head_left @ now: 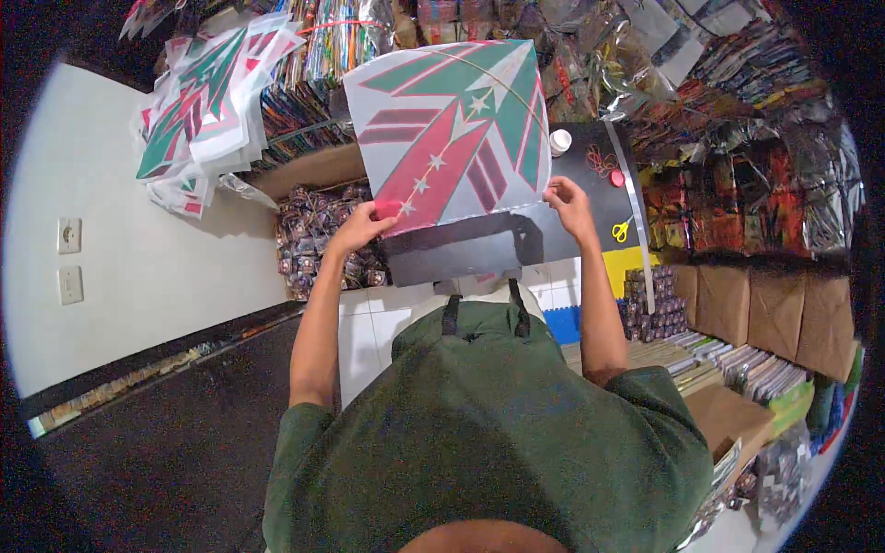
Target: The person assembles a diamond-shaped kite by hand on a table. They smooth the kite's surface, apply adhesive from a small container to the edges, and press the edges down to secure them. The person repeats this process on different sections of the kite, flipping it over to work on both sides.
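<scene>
A white paper kite with red, green and maroon shapes and white stars is held up before me, above a dark table. One thin stick runs diagonally along it, and another bows across its far right part. My left hand pinches the near left corner, fingers closed on the red part. My right hand pinches the near right corner between thumb and fingers. Right of the kite on the table stand a white tub, a tangle of red string and yellow scissors.
Similar kites hang at the left by a white wall. Small wrapped bundles fill a cardboard box left of the table. Packed stacks line the right side, with brown paper parcels below. A metal ruler-like strip edges the table.
</scene>
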`<act>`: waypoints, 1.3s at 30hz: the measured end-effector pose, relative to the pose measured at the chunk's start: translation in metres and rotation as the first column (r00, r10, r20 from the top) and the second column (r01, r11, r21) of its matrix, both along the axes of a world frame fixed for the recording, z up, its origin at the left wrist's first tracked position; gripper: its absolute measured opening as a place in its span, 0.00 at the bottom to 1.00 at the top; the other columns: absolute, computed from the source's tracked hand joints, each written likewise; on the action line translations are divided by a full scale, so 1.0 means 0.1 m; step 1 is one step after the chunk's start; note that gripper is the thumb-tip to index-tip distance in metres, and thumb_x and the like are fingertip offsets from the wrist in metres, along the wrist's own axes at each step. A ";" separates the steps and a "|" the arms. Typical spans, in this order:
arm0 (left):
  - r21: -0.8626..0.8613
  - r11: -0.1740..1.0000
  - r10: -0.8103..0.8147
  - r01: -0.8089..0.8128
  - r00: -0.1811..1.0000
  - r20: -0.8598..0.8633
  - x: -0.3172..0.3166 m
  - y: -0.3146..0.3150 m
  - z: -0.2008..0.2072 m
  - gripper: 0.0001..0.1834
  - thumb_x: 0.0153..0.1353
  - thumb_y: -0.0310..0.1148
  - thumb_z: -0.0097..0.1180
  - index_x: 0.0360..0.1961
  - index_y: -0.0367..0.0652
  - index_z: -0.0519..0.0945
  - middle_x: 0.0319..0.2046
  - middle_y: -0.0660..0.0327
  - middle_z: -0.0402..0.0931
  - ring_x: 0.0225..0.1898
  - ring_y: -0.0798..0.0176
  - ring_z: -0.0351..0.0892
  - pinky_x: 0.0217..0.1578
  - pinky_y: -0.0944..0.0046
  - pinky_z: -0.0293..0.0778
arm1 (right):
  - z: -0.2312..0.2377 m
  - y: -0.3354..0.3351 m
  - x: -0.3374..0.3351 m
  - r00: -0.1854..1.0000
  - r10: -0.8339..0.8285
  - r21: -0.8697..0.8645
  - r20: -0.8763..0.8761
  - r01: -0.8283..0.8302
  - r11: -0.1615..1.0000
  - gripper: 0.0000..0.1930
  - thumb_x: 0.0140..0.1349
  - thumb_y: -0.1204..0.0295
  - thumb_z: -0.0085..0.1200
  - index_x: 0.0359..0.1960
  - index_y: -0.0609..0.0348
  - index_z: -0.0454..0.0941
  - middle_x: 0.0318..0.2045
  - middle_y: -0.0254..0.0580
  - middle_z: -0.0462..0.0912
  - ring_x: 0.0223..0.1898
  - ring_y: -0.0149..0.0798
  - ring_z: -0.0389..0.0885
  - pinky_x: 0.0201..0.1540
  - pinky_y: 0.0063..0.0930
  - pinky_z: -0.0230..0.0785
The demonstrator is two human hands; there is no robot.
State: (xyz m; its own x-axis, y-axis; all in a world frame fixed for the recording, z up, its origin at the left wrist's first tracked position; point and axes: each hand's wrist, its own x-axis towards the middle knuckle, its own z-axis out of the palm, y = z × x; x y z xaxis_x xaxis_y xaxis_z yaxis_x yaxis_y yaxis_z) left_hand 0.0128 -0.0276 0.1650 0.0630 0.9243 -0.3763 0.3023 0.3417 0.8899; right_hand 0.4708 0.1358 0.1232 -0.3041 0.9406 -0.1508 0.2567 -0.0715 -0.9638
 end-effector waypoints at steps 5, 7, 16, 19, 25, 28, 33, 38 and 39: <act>0.083 0.990 -0.104 0.117 0.984 -0.144 -0.09 0.04 -0.08 0.18 0.67 0.34 0.66 0.54 0.35 0.84 0.35 0.66 0.84 0.34 0.72 0.79 0.37 0.64 0.76 | -0.02 -0.23 0.03 0.994 -0.075 0.043 0.074 0.072 0.997 0.15 0.65 0.74 0.67 0.53 0.59 0.83 0.37 0.36 0.89 0.39 0.28 0.86 0.45 0.26 0.79; 0.122 0.987 -0.084 0.107 0.981 -0.177 -0.12 0.05 -0.14 0.17 0.66 0.33 0.66 0.53 0.34 0.85 0.35 0.64 0.85 0.34 0.71 0.80 0.37 0.64 0.76 | 0.02 -0.30 -0.01 0.984 -0.091 0.054 0.151 0.083 0.995 0.15 0.65 0.74 0.68 0.53 0.58 0.83 0.36 0.36 0.89 0.38 0.28 0.86 0.45 0.26 0.80; 0.139 0.989 -0.030 0.057 0.982 -0.189 -0.11 0.29 -0.36 0.19 0.65 0.38 0.68 0.50 0.35 0.86 0.38 0.59 0.88 0.39 0.68 0.84 0.42 0.61 0.79 | -0.24 -0.18 0.20 0.982 -0.081 0.087 0.173 0.067 0.994 0.14 0.62 0.75 0.69 0.50 0.59 0.84 0.36 0.38 0.90 0.39 0.32 0.88 0.46 0.29 0.81; 0.181 0.983 0.010 0.016 0.990 -0.142 -0.17 0.29 -0.57 0.21 0.64 0.40 0.69 0.51 0.34 0.86 0.39 0.55 0.88 0.40 0.62 0.85 0.45 0.59 0.79 | -0.25 0.01 0.09 0.933 0.002 0.125 0.359 -0.050 0.991 0.14 0.63 0.71 0.69 0.48 0.61 0.84 0.37 0.43 0.91 0.39 0.36 0.90 0.47 0.31 0.81; 0.147 0.989 0.044 0.035 0.865 -0.500 0.00 0.43 -0.90 0.22 0.62 0.42 0.69 0.46 0.33 0.85 0.39 0.42 0.85 0.40 0.47 0.86 0.45 0.51 0.79 | -0.56 0.37 0.08 0.889 0.095 0.134 0.449 -0.172 0.976 0.14 0.64 0.67 0.68 0.46 0.62 0.83 0.38 0.48 0.91 0.40 0.40 0.91 0.43 0.35 0.80; 0.117 0.993 0.050 -0.004 0.918 -0.394 -0.08 0.49 -1.25 0.21 0.59 0.43 0.71 0.39 0.33 0.87 0.36 0.41 0.83 0.42 0.42 0.84 0.45 0.48 0.78 | -0.62 0.51 0.00 0.862 0.161 0.124 0.480 -0.248 0.961 0.14 0.65 0.68 0.67 0.47 0.63 0.82 0.38 0.48 0.90 0.39 0.42 0.91 0.42 0.36 0.79; 0.303 0.949 0.119 0.091 0.784 -0.609 0.08 0.56 -1.57 0.21 0.56 0.41 0.71 0.45 0.36 0.83 0.37 0.45 0.80 0.40 0.40 0.80 0.42 0.47 0.75 | -1.27 0.73 0.12 0.908 0.193 0.212 0.372 -0.286 0.935 0.17 0.63 0.68 0.69 0.49 0.61 0.81 0.37 0.44 0.90 0.35 0.43 0.89 0.43 0.38 0.78; 0.404 0.915 0.230 0.018 0.798 -0.558 0.20 0.62 -1.70 0.18 0.57 0.39 0.70 0.41 0.39 0.79 0.32 0.54 0.72 0.38 0.47 0.72 0.45 0.49 0.66 | -1.39 0.93 0.10 0.899 0.215 0.264 0.380 -0.328 0.907 0.21 0.60 0.67 0.71 0.53 0.58 0.79 0.38 0.41 0.91 0.39 0.43 0.89 0.49 0.41 0.74; 0.375 0.927 0.218 0.008 0.802 -0.556 0.20 0.64 -1.71 0.18 0.57 0.38 0.70 0.41 0.39 0.79 0.32 0.54 0.71 0.38 0.48 0.71 0.45 0.50 0.65 | -1.40 0.95 0.09 0.900 0.207 0.275 0.382 -0.325 0.905 0.22 0.60 0.66 0.71 0.54 0.57 0.79 0.38 0.40 0.92 0.39 0.44 0.88 0.50 0.42 0.73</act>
